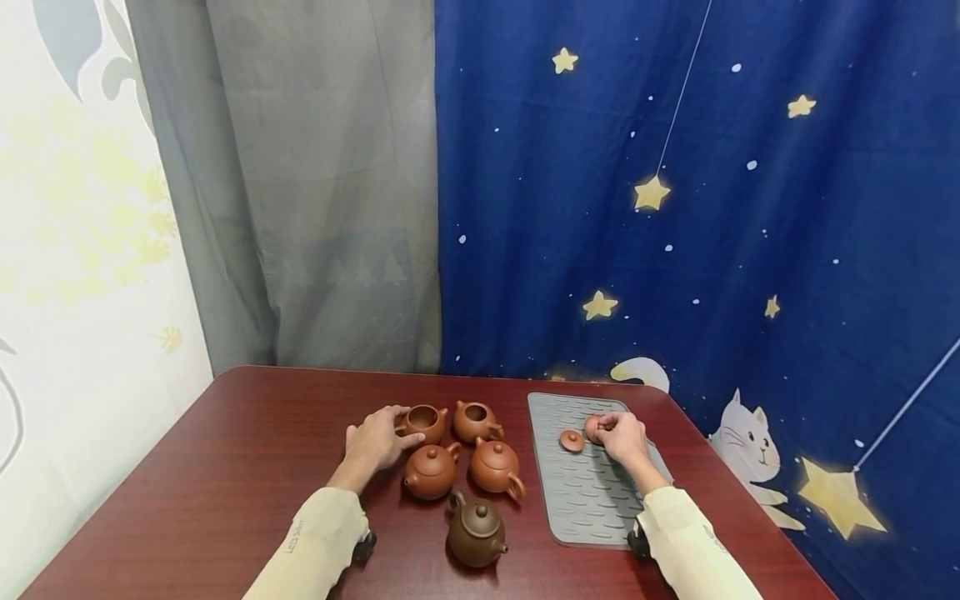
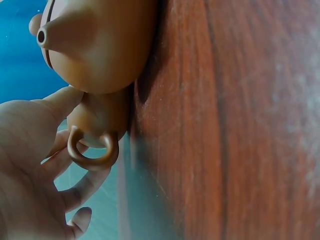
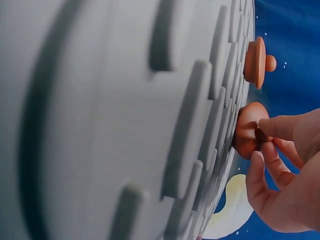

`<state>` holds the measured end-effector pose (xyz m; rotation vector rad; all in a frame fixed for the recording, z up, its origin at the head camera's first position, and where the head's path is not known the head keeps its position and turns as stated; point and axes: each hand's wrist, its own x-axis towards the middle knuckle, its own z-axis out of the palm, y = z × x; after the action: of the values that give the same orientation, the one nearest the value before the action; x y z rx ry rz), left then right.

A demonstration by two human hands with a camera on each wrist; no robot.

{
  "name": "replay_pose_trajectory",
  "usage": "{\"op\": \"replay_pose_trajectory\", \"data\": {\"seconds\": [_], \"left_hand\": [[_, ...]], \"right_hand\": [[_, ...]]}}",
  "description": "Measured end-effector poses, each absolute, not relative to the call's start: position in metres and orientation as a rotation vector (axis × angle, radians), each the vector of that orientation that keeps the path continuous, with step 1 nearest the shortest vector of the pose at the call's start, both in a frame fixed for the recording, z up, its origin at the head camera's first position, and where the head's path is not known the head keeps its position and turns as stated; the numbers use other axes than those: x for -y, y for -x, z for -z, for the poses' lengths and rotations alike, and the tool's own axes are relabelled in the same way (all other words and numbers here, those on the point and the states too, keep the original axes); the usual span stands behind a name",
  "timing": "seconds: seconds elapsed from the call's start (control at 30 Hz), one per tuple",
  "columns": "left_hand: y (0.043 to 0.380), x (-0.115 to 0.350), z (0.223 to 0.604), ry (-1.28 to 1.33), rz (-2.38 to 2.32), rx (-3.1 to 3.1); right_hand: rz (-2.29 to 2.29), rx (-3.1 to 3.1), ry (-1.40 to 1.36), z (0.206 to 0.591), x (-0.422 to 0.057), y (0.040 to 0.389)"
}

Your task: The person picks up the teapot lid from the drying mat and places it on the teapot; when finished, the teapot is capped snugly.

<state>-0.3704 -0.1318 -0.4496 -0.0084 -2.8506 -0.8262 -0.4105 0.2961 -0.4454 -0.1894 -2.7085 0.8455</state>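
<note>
My left hand point(image 1: 377, 437) holds a lidless reddish-brown teapot point(image 1: 437, 432) at its handle side. In the left wrist view its thumb touches the body and its fingers reach behind the ring handle point(image 2: 95, 162). At the right, my right hand point(image 1: 626, 438) pinches a clay teapot lid point(image 3: 247, 131) by its knob, at the surface of the grey mat point(image 1: 592, 504). The lid looks slightly tilted. Next to it on the mat lies a second lid point(image 1: 572, 441), knob up. Another lidless teapot point(image 1: 471, 431) stands right of the held one.
Two lidded reddish-brown teapots, one on the left point(image 1: 430, 483) and one on the right point(image 1: 495, 477), stand in front of the lidless pair. A dark brown lidded teapot point(image 1: 477, 546) is nearest me. All stand on the red-brown table point(image 1: 225, 483); curtains point(image 1: 525, 208) hang behind it.
</note>
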Motion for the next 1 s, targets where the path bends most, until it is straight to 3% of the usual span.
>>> {"op": "replay_pose_trajectory", "data": {"seconds": [0.67,1.0], "left_hand": [[0.368,0.133,0.448,-0.008,0.851,2.851],[0.371,0.133,0.450,-0.028,0.855,2.862]], "right_hand": [[-0.847,2.621,0.131,0.427,-0.272,0.396],[-0.906,2.524,0.015,0.416,-0.236,0.388]]}}
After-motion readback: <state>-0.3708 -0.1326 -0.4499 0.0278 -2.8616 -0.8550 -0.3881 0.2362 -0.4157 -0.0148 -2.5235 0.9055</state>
